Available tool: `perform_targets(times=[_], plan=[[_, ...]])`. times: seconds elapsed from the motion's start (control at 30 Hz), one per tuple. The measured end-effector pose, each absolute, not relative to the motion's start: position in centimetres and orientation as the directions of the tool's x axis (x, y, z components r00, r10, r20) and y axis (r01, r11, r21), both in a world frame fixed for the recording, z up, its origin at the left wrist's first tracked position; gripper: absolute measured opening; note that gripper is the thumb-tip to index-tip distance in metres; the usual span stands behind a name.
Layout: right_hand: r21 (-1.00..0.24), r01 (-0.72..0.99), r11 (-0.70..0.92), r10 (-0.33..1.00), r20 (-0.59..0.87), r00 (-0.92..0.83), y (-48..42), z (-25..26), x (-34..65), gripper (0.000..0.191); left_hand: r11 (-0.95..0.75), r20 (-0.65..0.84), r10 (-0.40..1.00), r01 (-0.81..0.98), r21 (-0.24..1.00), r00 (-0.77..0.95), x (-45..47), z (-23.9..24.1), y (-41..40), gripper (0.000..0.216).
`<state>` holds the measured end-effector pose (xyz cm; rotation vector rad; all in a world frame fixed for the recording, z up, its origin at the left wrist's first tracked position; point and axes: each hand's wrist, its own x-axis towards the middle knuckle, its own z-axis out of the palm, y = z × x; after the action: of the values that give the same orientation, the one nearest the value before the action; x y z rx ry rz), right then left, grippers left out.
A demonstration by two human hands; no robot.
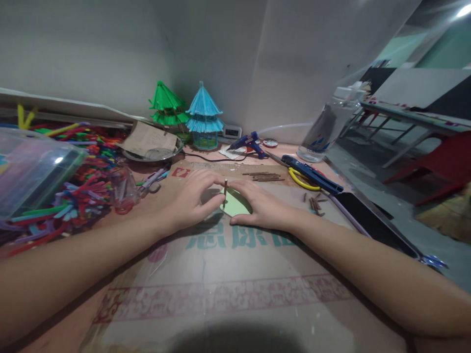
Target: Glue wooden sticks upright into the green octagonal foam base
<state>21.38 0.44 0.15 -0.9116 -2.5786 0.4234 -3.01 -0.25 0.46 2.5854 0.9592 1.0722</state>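
Note:
A small light green flat piece (237, 203) lies on the printed cardboard, straight ahead of me. One short brown stick (225, 192) stands upright at its left edge. My left hand (196, 198) pinches this stick between thumb and index finger. From the other side, my right hand (255, 200) curves around the green piece, its thumb at the near edge and its fingers at the far edge. Whether the stick is fixed to the piece cannot be seen.
Behind are a blue glue gun (247, 143), a blue tiered-roof model (204, 117) and a green one (167, 105). Brown sticks (264, 176) lie ahead. At right are yellow-handled scissors (303, 180) and a clear bottle (326, 130); colourful pipe cleaners (95, 181) crowd the left.

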Motion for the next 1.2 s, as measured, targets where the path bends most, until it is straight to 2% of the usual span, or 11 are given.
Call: perform_targets(times=[0.1, 0.23, 0.33, 0.5, 0.57, 0.67, 0.73, 0.8, 0.9, 1.03, 1.2], plan=[[-0.423, 0.516, 0.745, 0.641, 0.238, -0.730, 0.4, 0.3, 21.4, 0.090, -0.726, 0.509, 0.686, 0.533, 0.434, 0.520, -3.2, 0.1, 0.0, 0.034], [-0.442, 0.504, 0.742, 0.636, 0.226, -0.738, 0.6, 0.2, 21.5, 0.090, -0.606, 0.392, 0.794, 0.552, 0.573, 0.465, -2.9, -0.1, 0.3, 0.041], [-0.456, 0.511, 0.729, 0.645, 0.204, -0.737, 0.8, 0.0, 21.6, 0.094, -0.549, 0.308, 0.820, 0.511, 0.661, 0.483, -2.7, 0.2, 0.3, 0.043], [-0.449, 0.512, 0.732, 0.646, 0.217, -0.732, 0.7, 0.0, 21.6, 0.096, -0.520, 0.303, 0.837, 0.487, 0.701, 0.456, -2.7, 0.3, 0.3, 0.041], [-0.410, 0.555, 0.724, 0.673, 0.243, -0.698, 0.5, 0.1, 21.5, 0.098, -0.514, 0.320, 0.845, 0.482, 0.710, 0.429, -2.8, 0.2, 0.5, 0.038], [-0.269, 0.700, 0.662, 0.749, 0.281, -0.600, 0.0, 0.6, 21.2, 0.101, -0.498, 0.326, 0.856, 0.472, 0.728, 0.401, -3.0, 0.0, 0.8, 0.037], [-0.195, 0.756, 0.625, 0.775, 0.274, -0.570, -0.3, 1.0, 21.0, 0.096, -0.478, 0.326, 0.870, 0.473, 0.740, 0.369, -3.0, 0.0, 0.9, 0.036], [-0.179, 0.751, 0.635, 0.769, 0.240, -0.593, -0.5, 1.4, 20.8, 0.087, -0.465, 0.328, 0.879, 0.469, 0.750, 0.347, -3.0, 0.0, 1.0, 0.035], [-0.234, 0.692, 0.683, 0.731, 0.208, -0.650, -0.3, 1.3, 20.9, 0.078, -0.451, 0.320, 0.885, 0.453, 0.769, 0.339, -3.0, 0.0, 0.9, 0.036], [-0.390, 0.537, 0.748, 0.649, 0.258, -0.716, 0.4, 0.6, 21.9, 0.073, -0.426, 0.300, 0.897, 0.454, 0.782, 0.324, -3.1, 0.0, 0.9, 0.035], [-0.477, 0.377, 0.794, 0.546, 0.285, -0.788, 1.0, 0.3, 22.6, 0.073, -0.504, 0.352, 0.859, 0.492, 0.710, 0.372, -3.1, -0.2, 1.0, 0.032]])
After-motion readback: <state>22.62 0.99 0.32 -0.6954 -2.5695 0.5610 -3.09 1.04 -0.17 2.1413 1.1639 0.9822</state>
